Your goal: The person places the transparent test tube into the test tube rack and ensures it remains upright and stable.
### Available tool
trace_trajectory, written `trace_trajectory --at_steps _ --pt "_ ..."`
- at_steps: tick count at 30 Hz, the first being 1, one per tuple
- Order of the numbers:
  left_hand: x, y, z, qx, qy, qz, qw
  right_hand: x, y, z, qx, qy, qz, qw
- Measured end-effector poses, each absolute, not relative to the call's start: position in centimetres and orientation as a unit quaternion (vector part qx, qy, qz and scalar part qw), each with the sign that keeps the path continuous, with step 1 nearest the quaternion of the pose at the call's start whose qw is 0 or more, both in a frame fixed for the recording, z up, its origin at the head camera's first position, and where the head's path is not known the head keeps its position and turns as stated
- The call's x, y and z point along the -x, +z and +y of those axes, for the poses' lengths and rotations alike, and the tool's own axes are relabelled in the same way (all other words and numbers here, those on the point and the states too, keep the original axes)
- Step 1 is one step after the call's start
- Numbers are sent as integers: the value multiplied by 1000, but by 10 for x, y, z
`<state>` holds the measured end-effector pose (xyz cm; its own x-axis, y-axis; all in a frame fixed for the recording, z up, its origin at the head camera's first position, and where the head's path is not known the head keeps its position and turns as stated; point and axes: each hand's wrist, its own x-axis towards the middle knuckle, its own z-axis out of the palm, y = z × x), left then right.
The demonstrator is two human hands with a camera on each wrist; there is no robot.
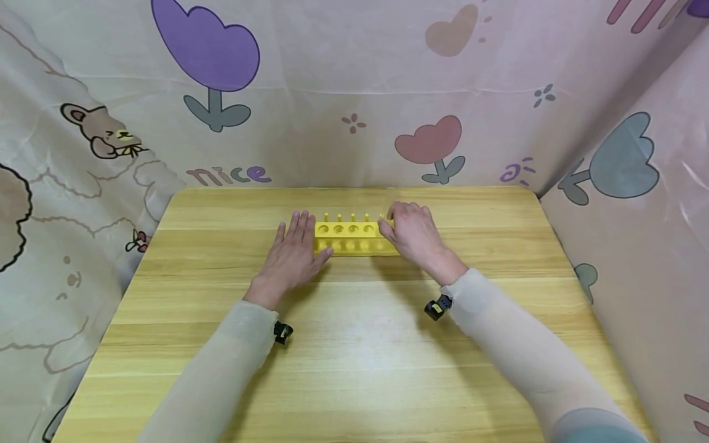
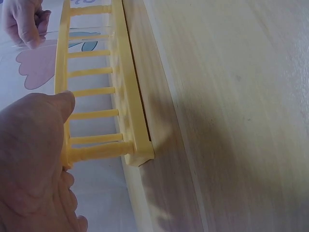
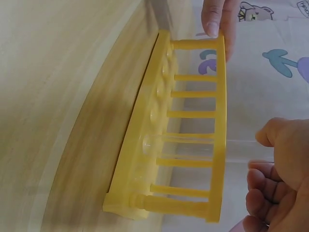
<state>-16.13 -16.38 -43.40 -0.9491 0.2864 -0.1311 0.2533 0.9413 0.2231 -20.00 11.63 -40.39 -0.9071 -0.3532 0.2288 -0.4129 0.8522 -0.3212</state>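
Note:
A yellow test tube rack [image 1: 346, 230] stands upright near the table's far side. At its left end, my left hand [image 1: 290, 249] rests with fingers extended alongside; the thumb [image 2: 62, 104] touches the edge of the top plate. Over the right end, my right hand [image 1: 415, 237] pinches the upper part of a clear test tube [image 3: 248, 151] between thumb and fingers. This tube passes through the top plate, its lower part showing between the rack's posts towards the base. From above, the right hand covers the rack's right end.
The wooden table [image 1: 354, 344] stretches in front of the rack. Patterned curtain [image 1: 332, 92] hangs behind and along both sides. Small black cameras [image 1: 437, 306] sit at both wrists.

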Motion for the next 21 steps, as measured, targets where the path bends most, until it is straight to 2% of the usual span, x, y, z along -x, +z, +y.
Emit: trace_trajectory --at_steps 13,21 --pt "161 -434 -165 -128 106 983 81 201 -406 117 -190 180 -961 87" --pt "149 -437 -165 -111 124 985 50 182 -414 141 -175 189 -963 83"
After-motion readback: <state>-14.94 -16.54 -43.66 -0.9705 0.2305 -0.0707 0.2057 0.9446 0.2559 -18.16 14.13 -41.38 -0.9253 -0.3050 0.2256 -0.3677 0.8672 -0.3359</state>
